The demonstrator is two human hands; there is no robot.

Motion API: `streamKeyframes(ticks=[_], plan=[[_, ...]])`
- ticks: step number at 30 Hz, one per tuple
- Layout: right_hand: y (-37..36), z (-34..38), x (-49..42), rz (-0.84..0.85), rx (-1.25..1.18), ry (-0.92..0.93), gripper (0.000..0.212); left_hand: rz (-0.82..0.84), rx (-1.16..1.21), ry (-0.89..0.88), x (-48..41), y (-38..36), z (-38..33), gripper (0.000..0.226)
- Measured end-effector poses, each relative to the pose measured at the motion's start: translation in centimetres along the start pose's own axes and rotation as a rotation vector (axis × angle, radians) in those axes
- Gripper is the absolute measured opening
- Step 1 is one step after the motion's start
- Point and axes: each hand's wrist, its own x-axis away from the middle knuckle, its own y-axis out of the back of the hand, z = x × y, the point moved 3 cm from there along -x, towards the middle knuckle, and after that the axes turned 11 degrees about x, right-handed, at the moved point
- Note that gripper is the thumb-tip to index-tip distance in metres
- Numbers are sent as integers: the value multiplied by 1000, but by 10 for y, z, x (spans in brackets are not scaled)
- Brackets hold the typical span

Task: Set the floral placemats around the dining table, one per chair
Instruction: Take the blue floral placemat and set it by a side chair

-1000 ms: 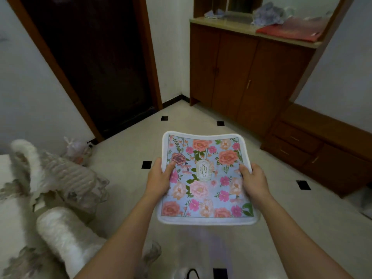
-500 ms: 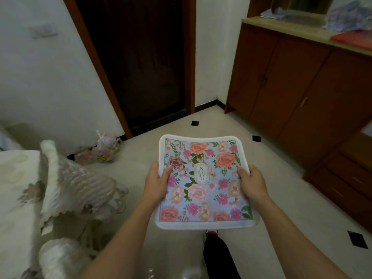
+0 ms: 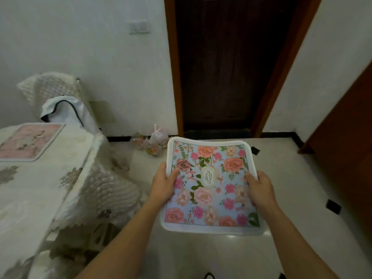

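Your left grip (image 3: 164, 184) and right grip (image 3: 259, 188) pinch the floral placemat (image 3: 209, 188) by its sides — hold it flat, land it square on the bench (image 3: 30, 198).

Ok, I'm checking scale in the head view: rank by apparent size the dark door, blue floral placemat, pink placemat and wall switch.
1. dark door
2. blue floral placemat, enlarged by nearness to the camera
3. pink placemat
4. wall switch

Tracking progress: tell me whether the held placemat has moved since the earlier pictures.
Yes. The placemat has swung left: away from the cabinet, now in front of the door, nearer the table.
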Motion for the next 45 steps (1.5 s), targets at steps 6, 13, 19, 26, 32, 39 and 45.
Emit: streamKeyframes(ticks=[6,13,19,26,32,39,45], plan=[[-71,69,-53,218,52,140,16,-245,85,17,-17,56,-16,16],[-176,143,-69,410,126,265,17,-502,105,59,-27,141,-9,24],[-262,210,-84,506,175,349,19,-613,200,35,-62,209,0,25],[-382,326,-86,601,245,493,21,-784,194,23,-123,322,-3,20],[-498,414,-65,714,336,627,28,-948,284,-9,-136,417,4,22],[-610,436,-10,917,401,737,16,-1171,330,84,-104,484,38,16],[-697,424,40,1209,558,862,16,-1382,392,197,-66,505,78,14]])
